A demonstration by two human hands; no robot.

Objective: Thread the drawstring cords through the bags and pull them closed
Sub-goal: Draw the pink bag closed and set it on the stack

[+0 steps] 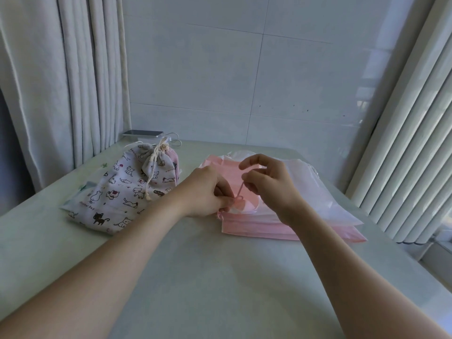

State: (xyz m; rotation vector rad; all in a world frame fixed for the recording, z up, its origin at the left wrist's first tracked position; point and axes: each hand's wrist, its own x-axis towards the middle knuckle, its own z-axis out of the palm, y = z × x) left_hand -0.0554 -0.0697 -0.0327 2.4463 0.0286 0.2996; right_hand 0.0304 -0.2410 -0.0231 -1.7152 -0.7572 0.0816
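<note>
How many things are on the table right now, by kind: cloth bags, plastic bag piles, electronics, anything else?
Cat-print cloth bags: 2, one large and flat, one small and cinched
Plastic bag pile, pink and white: 1, layers uncountable
Pink cord: 1, pinched by right hand; left hand pinches the pile's top hem
Slim device with white cable: 1
Total: 5

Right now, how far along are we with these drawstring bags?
Done: the small cat-print bag on the left sits cinched shut on its cream cord.
In hand: the right hand pinches a pink cord, and the left hand grips the top pink bag.
Left: the pink stack underneath; I can't tell whether those bags are threaded.
</note>
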